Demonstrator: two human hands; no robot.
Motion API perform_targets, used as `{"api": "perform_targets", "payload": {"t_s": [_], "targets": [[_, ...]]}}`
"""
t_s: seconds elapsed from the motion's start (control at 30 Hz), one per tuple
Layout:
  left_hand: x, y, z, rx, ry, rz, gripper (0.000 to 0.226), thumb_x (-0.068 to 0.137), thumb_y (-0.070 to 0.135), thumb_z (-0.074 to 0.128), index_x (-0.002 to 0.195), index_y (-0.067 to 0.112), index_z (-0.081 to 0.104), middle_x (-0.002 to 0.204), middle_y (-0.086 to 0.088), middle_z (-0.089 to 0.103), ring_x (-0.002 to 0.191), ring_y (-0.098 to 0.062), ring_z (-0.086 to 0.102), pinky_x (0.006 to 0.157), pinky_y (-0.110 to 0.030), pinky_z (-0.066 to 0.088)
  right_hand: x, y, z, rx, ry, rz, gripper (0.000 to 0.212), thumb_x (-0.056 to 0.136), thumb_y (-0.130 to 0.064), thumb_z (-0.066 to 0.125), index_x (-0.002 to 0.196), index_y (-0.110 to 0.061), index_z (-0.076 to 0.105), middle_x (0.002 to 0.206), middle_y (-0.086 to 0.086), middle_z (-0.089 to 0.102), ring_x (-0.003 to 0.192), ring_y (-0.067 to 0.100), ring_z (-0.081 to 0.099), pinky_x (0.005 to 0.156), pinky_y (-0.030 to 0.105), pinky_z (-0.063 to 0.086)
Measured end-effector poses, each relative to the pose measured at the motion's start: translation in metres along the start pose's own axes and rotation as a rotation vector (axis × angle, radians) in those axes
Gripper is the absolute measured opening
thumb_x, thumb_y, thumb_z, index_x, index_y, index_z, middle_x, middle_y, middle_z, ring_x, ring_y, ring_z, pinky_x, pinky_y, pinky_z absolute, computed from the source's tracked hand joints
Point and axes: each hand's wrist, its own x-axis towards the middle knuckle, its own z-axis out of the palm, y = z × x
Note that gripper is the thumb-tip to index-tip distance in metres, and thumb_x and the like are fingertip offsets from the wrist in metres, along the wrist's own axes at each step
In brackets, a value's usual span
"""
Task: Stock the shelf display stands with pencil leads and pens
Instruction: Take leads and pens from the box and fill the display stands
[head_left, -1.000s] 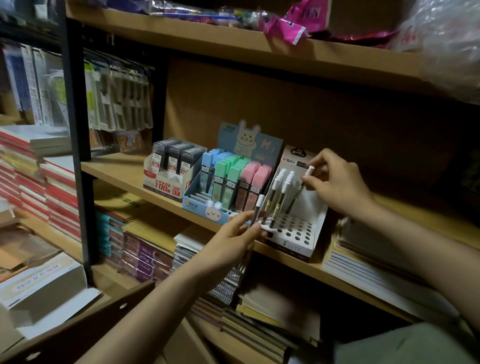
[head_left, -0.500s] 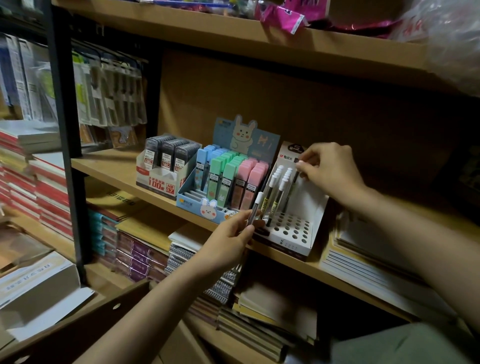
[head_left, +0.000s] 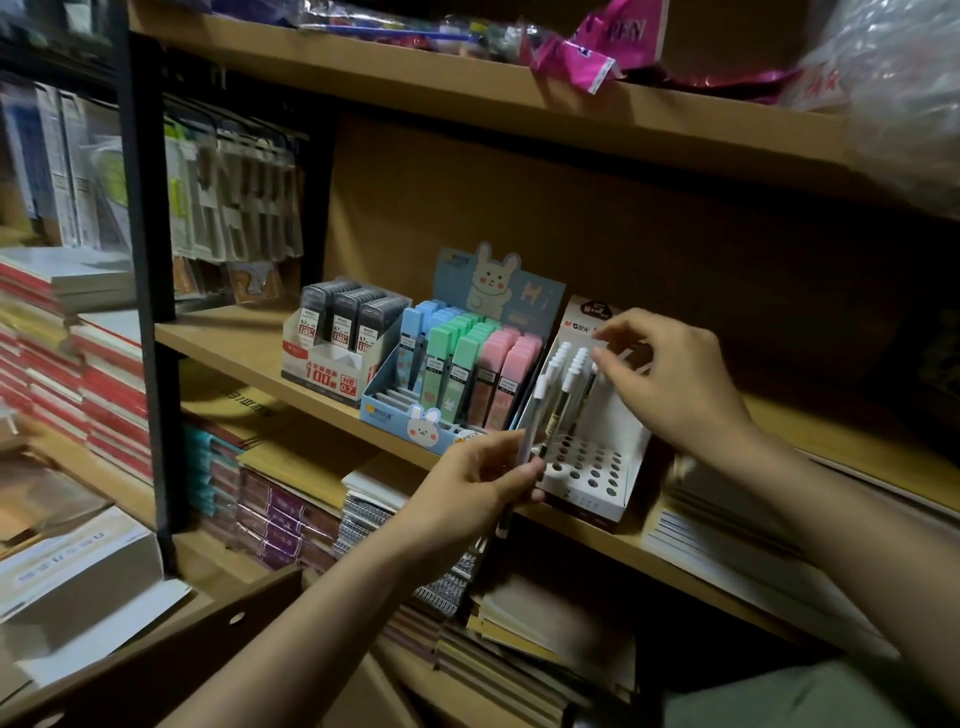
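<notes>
1. Far left: stacked notebooks (head_left: 104, 374), hanging blister packs (head_left: 234, 208) behind black shelf post (head_left: 148, 291).
2. On shelf (head_left: 234, 338), left to right: grey lead box (head_left: 337, 338), pastel rabbit stand (head_left: 457, 374), white pen stand (head_left: 592, 457), touching in a row.
3. Left hand (head_left: 478, 483) pinching pen (head_left: 530, 441), in front of pen stand's left edge, partly blocking holes.
4. Right hand (head_left: 670, 379) above pens standing at the back, fingers loosely curled, holding nothing visible.
5. Right: paper stacks (head_left: 737, 561) below.
</notes>
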Motion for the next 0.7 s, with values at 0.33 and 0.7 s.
{"api": "perform_targets", "payload": {"t_s": [0.33,0.7], "targets": [[-0.003,-0.002,0.004,0.154,0.145,0.148,0.024,0.061,0.022,0.082,0.083,0.024,0.073,0.091,-0.017,0.069,0.083,-0.024,0.069,0.068,-0.028,0.056,-0.039,-0.035,0.004,0.633,-0.201,0.339,0.02,0.081,-0.011,0.076,0.098,-0.015,0.066,0.078,0.004,0.074,0.064,0.022,0.073,0.059,0.03,0.06],[0.0,-0.028,0.006,1.304,0.188,0.489,0.052,0.091,0.056,0.046,0.138,0.035,0.044,0.145,0.001,0.031,0.133,-0.014,0.03,0.107,-0.03,0.033,-0.003,-0.012,-0.035,0.377,-0.117,0.188,0.022,0.082,-0.005,0.072,0.094,-0.023,0.07,0.092,-0.002,0.073,0.081,0.008,0.072,0.071,0.024,0.059]]}}
